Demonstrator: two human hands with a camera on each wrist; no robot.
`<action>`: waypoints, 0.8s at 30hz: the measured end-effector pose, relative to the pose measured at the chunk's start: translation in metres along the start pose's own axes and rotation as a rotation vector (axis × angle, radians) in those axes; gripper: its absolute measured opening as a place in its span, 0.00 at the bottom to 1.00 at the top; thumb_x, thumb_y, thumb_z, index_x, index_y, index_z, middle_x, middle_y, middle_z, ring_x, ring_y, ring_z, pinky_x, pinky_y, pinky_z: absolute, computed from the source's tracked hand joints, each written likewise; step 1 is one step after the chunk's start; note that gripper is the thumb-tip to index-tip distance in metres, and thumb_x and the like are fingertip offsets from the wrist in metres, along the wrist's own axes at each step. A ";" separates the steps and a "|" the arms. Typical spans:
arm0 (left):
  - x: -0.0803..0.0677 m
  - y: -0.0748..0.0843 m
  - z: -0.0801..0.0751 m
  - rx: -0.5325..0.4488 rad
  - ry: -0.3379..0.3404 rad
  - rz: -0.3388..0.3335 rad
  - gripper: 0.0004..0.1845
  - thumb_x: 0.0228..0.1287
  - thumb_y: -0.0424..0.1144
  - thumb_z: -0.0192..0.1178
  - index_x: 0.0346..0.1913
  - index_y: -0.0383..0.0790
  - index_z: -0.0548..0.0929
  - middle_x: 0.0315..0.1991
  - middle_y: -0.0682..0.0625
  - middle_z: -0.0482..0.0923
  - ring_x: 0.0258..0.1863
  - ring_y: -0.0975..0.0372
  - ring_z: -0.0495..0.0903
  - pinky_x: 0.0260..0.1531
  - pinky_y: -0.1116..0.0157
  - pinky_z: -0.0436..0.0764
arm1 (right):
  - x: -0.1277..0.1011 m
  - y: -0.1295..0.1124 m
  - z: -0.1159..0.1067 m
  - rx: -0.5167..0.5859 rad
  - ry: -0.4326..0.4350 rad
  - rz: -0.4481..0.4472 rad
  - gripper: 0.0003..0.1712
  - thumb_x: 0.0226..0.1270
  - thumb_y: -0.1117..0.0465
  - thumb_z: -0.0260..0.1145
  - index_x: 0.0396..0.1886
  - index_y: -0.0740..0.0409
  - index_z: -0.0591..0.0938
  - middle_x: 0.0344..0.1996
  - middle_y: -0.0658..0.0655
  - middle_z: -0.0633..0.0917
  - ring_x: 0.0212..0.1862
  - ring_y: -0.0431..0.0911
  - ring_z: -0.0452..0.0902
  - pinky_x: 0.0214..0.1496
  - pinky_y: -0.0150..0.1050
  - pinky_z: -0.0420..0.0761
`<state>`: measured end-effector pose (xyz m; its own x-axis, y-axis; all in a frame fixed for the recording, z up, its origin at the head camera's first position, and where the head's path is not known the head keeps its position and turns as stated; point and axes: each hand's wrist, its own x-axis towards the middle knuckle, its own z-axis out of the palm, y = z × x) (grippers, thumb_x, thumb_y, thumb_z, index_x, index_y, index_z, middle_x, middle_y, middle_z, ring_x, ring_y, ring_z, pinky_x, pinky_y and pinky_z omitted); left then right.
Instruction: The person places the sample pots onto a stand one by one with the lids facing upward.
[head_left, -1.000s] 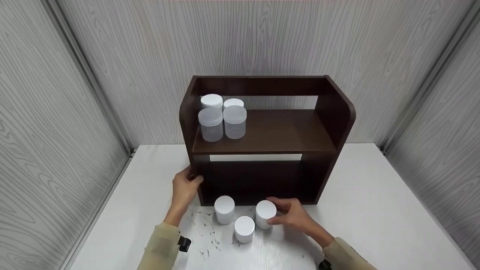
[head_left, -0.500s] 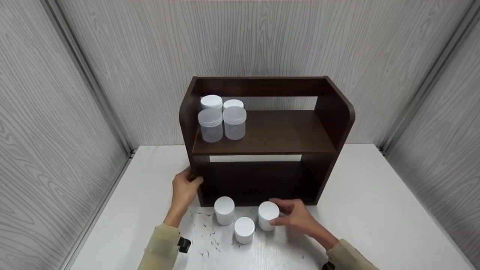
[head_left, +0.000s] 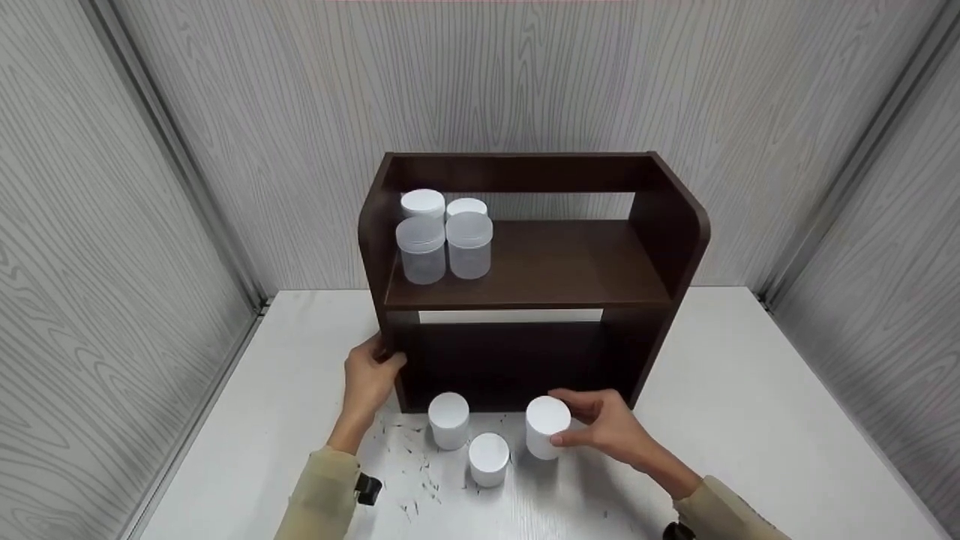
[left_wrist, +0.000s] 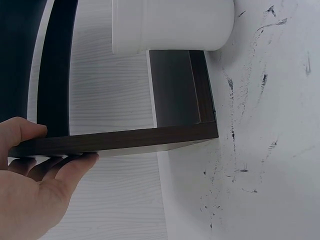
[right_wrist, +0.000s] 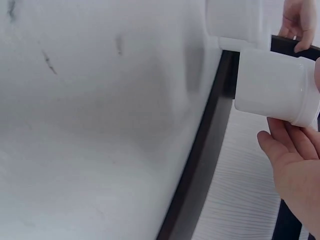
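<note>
My left hand (head_left: pixel 369 379) grips the left side panel of a dark brown two-tier shelf (head_left: pixel 577 262). The left wrist view shows the thumb on one face of that panel (left_wrist: pixel 125 140) and the fingers on the other. With thumb and fingers, my right hand (head_left: pixel 611 431) holds a white lidded jar (head_left: pixel 547 427) by its upper part. In the right wrist view this jar (right_wrist: pixel 272 85) appears raised off the table. Two more white jars stand in front of the shelf, one near its left end (head_left: pixel 448 421) and one closer to me (head_left: pixel 488 460).
Several jars occupy the left of the upper tier: two translucent ones (head_left: pixel 424 259) in front, white-lidded ones (head_left: pixel 423 202) behind. Dark scuff marks (head_left: pixel 424 469) spot the white table (head_left: pixel 750 420). Grey wood-grain walls (head_left: pixel 517 82) enclose the back and sides.
The right hand has moved to the right and slightly up with its jar, widening the gap from the other two. The left hand and shelf stay where they were.
</note>
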<state>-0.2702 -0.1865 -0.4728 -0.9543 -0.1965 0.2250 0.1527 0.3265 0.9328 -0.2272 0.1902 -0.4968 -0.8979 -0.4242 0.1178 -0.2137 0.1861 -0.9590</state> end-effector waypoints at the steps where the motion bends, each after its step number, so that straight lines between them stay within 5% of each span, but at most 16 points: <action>1: 0.000 0.000 0.000 0.000 0.001 0.001 0.30 0.67 0.28 0.62 0.71 0.23 0.73 0.63 0.28 0.79 0.63 0.42 0.80 0.60 0.48 0.81 | -0.001 -0.003 -0.001 -0.001 0.000 0.005 0.42 0.53 0.66 0.85 0.66 0.76 0.78 0.63 0.69 0.82 0.67 0.62 0.77 0.67 0.42 0.78; 24: 0.000 0.000 -0.001 0.002 -0.004 0.007 0.31 0.67 0.29 0.62 0.72 0.23 0.72 0.63 0.30 0.80 0.61 0.43 0.82 0.57 0.51 0.83 | -0.004 -0.093 -0.016 0.037 -0.012 0.013 0.41 0.53 0.67 0.84 0.67 0.73 0.79 0.60 0.66 0.85 0.64 0.55 0.81 0.61 0.41 0.83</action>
<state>-0.2702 -0.1871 -0.4728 -0.9543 -0.1904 0.2302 0.1586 0.3301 0.9305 -0.2095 0.1892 -0.4036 -0.8956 -0.4329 0.1025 -0.1879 0.1591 -0.9692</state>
